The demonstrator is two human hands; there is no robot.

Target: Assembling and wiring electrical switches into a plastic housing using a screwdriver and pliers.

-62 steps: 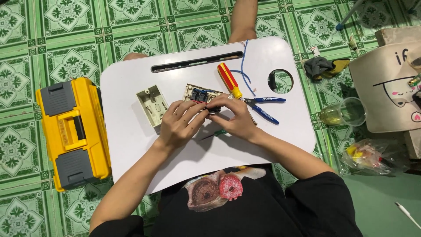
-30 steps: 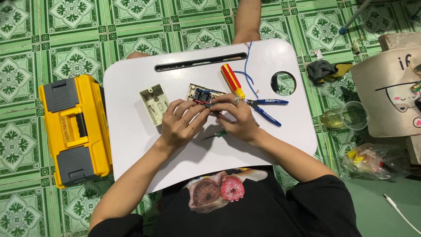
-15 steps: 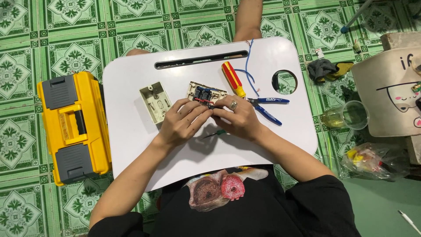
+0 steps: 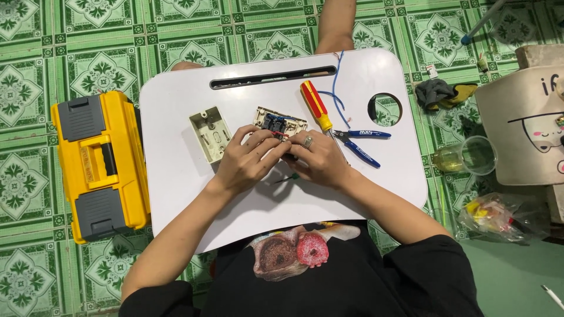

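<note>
Left hand and right hand pressed together, pinching a red wire at the switch module — steadied on the lap desk, screwdriver within reach.

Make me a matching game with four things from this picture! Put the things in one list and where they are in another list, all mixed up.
Things:
1. yellow toolbox
2. red and yellow screwdriver
3. blue-handled pliers
4. beige box

Places:
A. on the white table, just beside the left hand
B. on the green tiled floor, off the table
C. on the table, past the right hand, next to the blue wire
D. on the table, below the round hole

Pairs: 1-B, 2-C, 3-D, 4-A
</note>
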